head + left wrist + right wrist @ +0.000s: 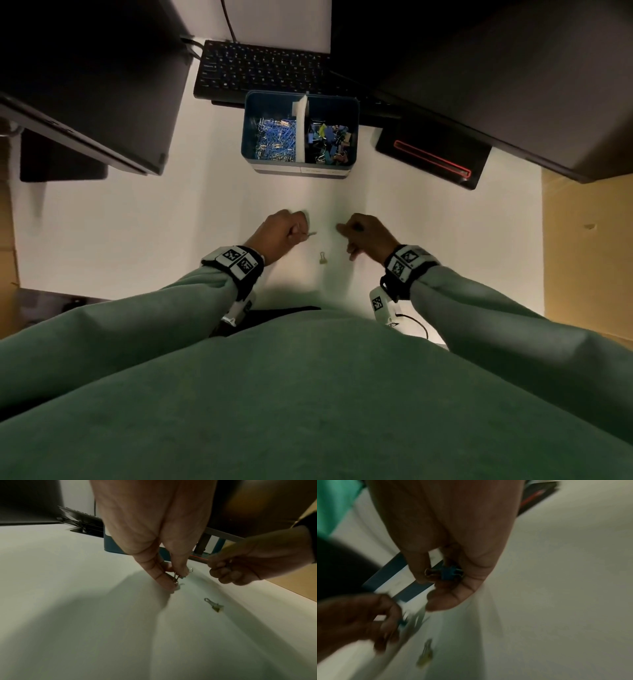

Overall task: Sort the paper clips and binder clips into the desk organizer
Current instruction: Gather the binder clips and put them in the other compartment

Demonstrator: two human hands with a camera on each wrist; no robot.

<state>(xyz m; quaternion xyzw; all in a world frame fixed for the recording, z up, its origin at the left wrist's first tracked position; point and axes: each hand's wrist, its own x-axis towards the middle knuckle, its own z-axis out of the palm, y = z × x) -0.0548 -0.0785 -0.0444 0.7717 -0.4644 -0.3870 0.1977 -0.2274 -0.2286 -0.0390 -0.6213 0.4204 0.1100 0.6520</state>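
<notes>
The left hand (154, 561) pinches a small clip (175, 578) and the right hand (453, 561) grips a blue binder clip (448, 572), near a yellow clip (322, 257) on the desk (137, 222).

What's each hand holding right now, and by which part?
Left hand pinches a small clip by its wire loops between thumb and fingertips. Right hand holds a blue binder clip in its curled fingers; the exact grip point is blurred.

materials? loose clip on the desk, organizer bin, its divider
Loose binder clip: looks like metal, wire loop handle, dull yellowish painted body. Organizer bin: likely plastic, smooth matte blue walls, rounded corners. Divider: white, matte, thick; foam or plastic, can't tell.
</notes>
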